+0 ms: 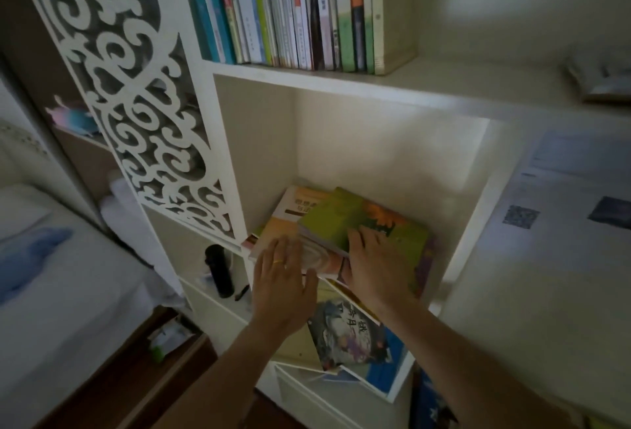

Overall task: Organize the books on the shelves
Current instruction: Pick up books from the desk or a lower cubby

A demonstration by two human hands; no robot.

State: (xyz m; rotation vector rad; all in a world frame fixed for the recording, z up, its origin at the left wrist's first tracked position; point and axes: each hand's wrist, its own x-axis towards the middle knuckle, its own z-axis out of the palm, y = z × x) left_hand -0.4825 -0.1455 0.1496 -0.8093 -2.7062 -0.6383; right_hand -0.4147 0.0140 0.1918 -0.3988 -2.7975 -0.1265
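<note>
you are squaring the flat stack of books lying in the middle compartment, beneath the upright row of books; it likely needs gathering and standing up next. your left hand rests open-fingered against the stack's front edge, and your right hand lies flat on the green top book, fingers extended, neither grasping.

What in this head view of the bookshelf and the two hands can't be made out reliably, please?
- Titles on the upright books: head view, too small and blurred.
- Lower books of the flat stack: covered by the green book, the left hand and the right hand.
- Book with the grey cover below: its top is hidden by both wrists.
- Item at the right edge: cut off and blurred.
</note>
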